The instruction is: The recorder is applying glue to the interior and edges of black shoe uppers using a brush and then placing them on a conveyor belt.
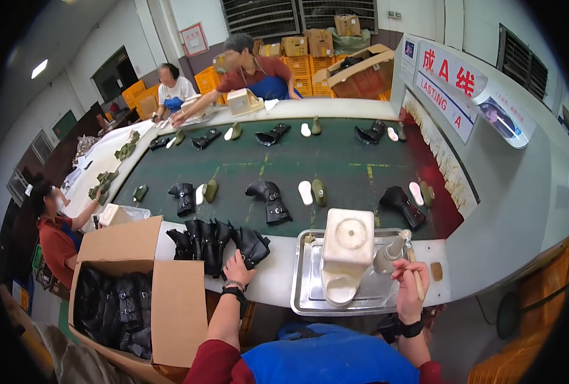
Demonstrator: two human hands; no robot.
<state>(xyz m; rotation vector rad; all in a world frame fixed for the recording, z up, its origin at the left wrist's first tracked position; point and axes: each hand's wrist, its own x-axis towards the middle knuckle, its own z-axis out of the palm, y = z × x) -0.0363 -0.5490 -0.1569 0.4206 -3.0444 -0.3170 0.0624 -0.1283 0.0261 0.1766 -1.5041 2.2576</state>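
Observation:
My left hand (238,270) has its fingers on the lower part of a black buckled boot (252,245), at the right end of a row of black boots (209,244) on the white table edge. In my right hand (410,281) is a brush (412,255) with a pale wooden handle, its head pointing up and away. Beside that hand a greyish bottle (385,258) stands on a metal tray (306,281). Also on the tray is a white plastic container (349,240) with a round cup at its near end.
A green conveyor belt (233,168) carries black boots, green shoe forms and pale soles. An open cardboard box (179,313) of black boots stands at near left. A brown pad (437,271) lies right of the tray. Several people work around the line; a grey machine (515,192) stands right.

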